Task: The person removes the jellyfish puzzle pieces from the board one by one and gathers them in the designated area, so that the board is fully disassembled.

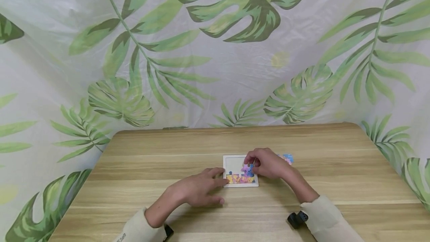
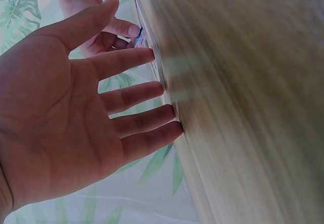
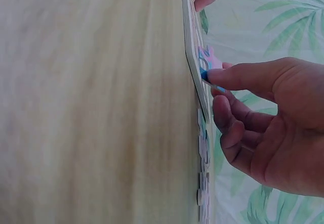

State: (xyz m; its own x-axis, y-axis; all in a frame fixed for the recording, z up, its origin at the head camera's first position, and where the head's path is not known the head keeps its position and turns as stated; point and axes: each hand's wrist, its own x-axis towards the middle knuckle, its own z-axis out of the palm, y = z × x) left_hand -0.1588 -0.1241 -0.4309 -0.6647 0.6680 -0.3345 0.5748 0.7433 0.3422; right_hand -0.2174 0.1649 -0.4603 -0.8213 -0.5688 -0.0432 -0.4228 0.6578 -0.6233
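A white-framed jigsaw puzzle tray [image 1: 240,186] lies on the wooden table, its bottom row filled with yellow and pink pieces. My right hand [image 1: 270,163] is over the tray's right side. In the right wrist view, its thumb and fingers pinch a pink and blue puzzle piece [image 3: 212,59], held tilted above the tray. My left hand [image 1: 199,188] lies at the tray's left edge with fingers spread. In the left wrist view the left fingertips [image 2: 161,88] touch the tray's edge, and the palm holds nothing.
Loose puzzle pieces [image 1: 288,158] lie right of the tray, partly hidden behind my right hand. In the right wrist view several loose pieces [image 3: 203,183] lie along the table beside the tray. A leaf-patterned cloth [image 1: 188,66] hangs behind the wooden table [image 1: 151,152].
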